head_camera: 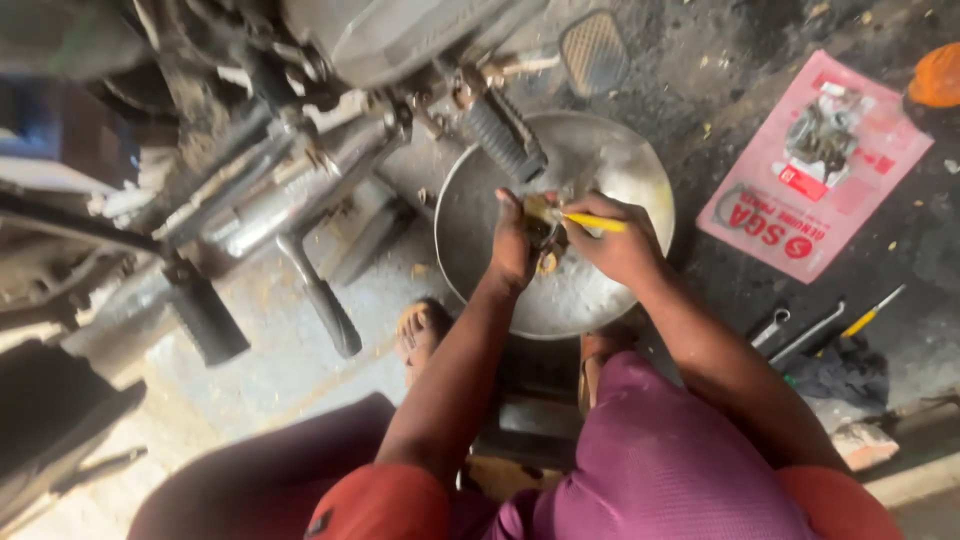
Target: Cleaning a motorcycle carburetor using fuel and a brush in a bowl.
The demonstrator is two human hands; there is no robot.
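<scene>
My left hand (pixel 513 245) grips a small brass-coloured metal part (pixel 541 222) over a round steel basin (pixel 600 160) on the ground. My right hand (pixel 618 240) holds a thin tool with a yellow handle (pixel 594 222), its tip pressed against that part. Both hands meet above the middle of the basin. The basin's inside looks wet and pale. The lower side of the part is hidden by my fingers.
A motorcycle's underside with a ribbed footpeg (pixel 505 135), kick lever (pixel 318 290) and pedal (pixel 594 48) hangs at the upper left. A pink parts packet (pixel 812 165) lies to the right. Spanners (pixel 800 332) and a yellow-handled screwdriver (pixel 870 315) lie by a dark rag (pixel 845 375).
</scene>
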